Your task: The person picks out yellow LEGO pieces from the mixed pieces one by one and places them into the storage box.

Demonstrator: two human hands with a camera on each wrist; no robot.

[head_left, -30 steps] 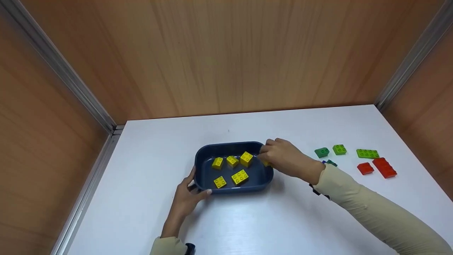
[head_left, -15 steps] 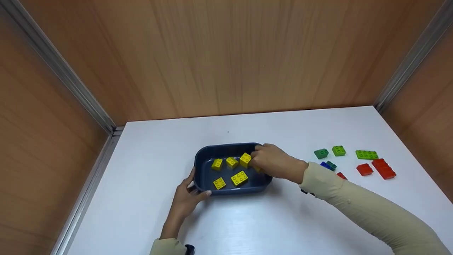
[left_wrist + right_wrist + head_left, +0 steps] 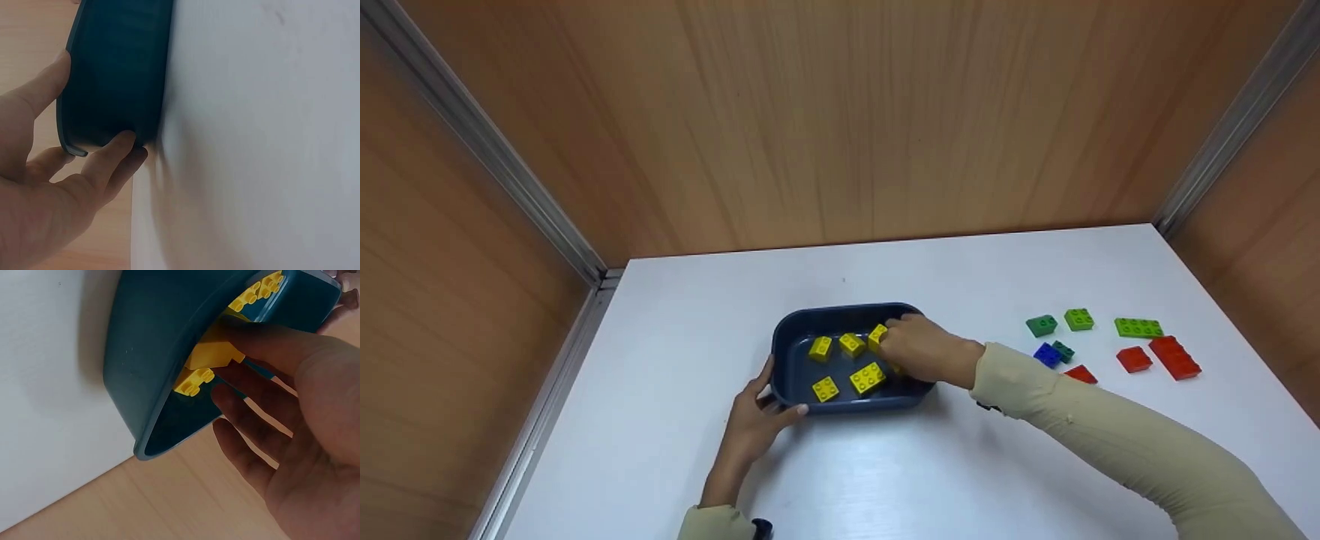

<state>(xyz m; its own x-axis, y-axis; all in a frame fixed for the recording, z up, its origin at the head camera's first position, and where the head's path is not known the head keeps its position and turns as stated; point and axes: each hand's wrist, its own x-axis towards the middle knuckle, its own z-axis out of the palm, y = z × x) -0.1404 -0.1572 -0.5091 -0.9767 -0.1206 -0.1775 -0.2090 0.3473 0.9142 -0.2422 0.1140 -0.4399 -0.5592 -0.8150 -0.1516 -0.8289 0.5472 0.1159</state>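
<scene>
A dark blue rectangular dish with rounded corners stands on the white table. My left hand grips its left end, the thumb on the near rim and the fingers round the end wall. Over the dish's right end, my right hand reaches inside. In the right wrist view its thumb and forefinger pinch a yellow toy brick; the other fingers are loosely bent. Several yellow bricks lie on the dish floor, among them a larger brick and a small brick. My right hand partly hides another yellow brick.
Right of the dish lie loose bricks: a dark green one, a light green one, a long light green one, a blue one and red bricks. A wooden panel rises behind the table.
My right hand has moved left and down into the dish with a yellow brick. The blue brick and a red brick by the sleeve have come into sight. My left hand stays put.
</scene>
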